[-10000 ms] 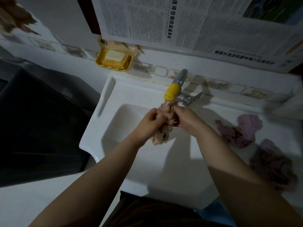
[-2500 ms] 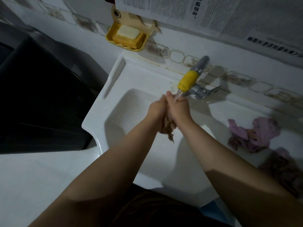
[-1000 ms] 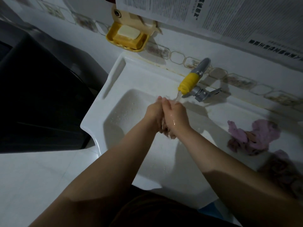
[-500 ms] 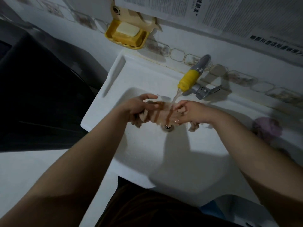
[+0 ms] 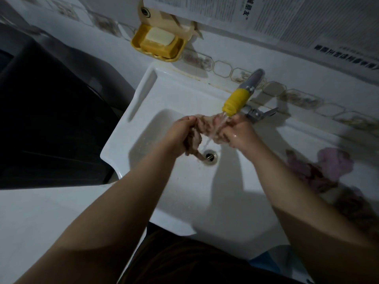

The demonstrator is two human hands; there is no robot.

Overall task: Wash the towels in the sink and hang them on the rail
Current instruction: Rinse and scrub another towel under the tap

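A wet beige towel [image 5: 206, 128] is bunched between my two hands over the white sink [image 5: 143, 95], just above the drain [image 5: 209, 156]. My left hand [image 5: 180, 134] grips its left end, and a tail of cloth hangs down from that fist. My right hand [image 5: 238, 132] grips the right end. Water runs from the yellow-tipped tap [image 5: 235, 101] onto the cloth between my hands. Two more towels lie on the sink's right ledge: a pink one [image 5: 328, 167] and a darker one [image 5: 356, 208]. No rail is in view.
A yellow soap dish [image 5: 158, 43] with a bar of soap hangs on the tiled wall above the sink's left corner. Newspaper sheets [image 5: 287, 17] cover the wall above. A dark appliance [image 5: 51, 130] stands to the left of the sink.
My hands, pressed together around the balled towel a second ago, have moved apart and stretched it out under the running water. They have since drawn slightly closer again.
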